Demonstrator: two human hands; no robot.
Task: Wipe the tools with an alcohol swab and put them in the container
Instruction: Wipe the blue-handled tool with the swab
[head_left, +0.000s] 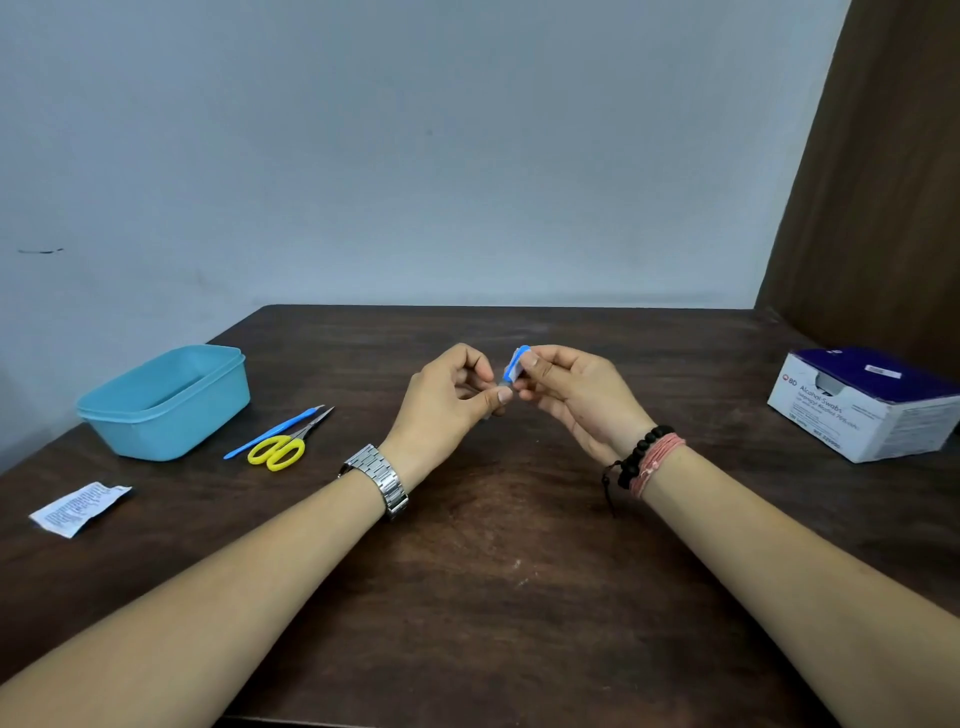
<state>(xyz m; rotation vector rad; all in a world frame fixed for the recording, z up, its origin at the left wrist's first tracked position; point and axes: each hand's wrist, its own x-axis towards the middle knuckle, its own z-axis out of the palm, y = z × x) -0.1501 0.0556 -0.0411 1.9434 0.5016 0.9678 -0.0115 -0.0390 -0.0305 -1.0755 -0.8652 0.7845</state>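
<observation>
Both hands raised over the middle of the desk (519, 545). Left hand (447, 400) and right hand (576, 395) each pinch one end of a small swab packet (517, 365), white with a blue edge; grip of both is clamped on it, fingers curled.

Blue container (166, 400), open, near the left edge. Just right of it lie yellow-handled scissors (283, 447) touching a blue tool (272, 431).

Torn wrapper (78, 508) at the left edge, print too small to read.

Swab box (862, 410) at the right edge reads "BD Alcohol Swabs".
</observation>
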